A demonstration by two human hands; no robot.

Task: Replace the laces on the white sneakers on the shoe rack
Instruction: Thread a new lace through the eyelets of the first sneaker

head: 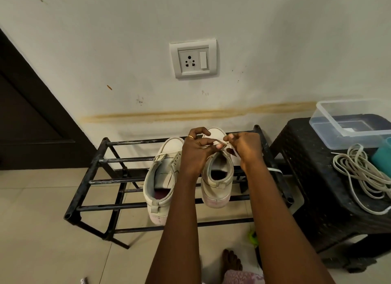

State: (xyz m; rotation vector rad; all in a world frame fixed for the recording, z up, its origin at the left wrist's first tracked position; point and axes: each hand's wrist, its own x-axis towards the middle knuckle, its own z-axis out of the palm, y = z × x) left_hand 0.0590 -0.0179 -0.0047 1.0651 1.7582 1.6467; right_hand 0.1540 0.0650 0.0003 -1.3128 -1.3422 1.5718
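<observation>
The left sneaker [160,178] and right sneaker [218,178] lay on the rack [93,182], long axes toward the wall, toes at the wall, heels toward the person. Both were off-white and scuffed, with pinkish heel soles. The left hand [196,152] and right hand [246,148] each pinched a lace [222,145] above the right sneaker's opening. 1 clear tub [330,125] stood on the stool [306,167], contents unclear, with loose laces [359,173] coiled beside it

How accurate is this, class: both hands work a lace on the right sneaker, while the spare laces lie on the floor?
The head view shows the spare laces on the black stool instead. Left hand and right hand do work a lace on the right sneaker.
</observation>
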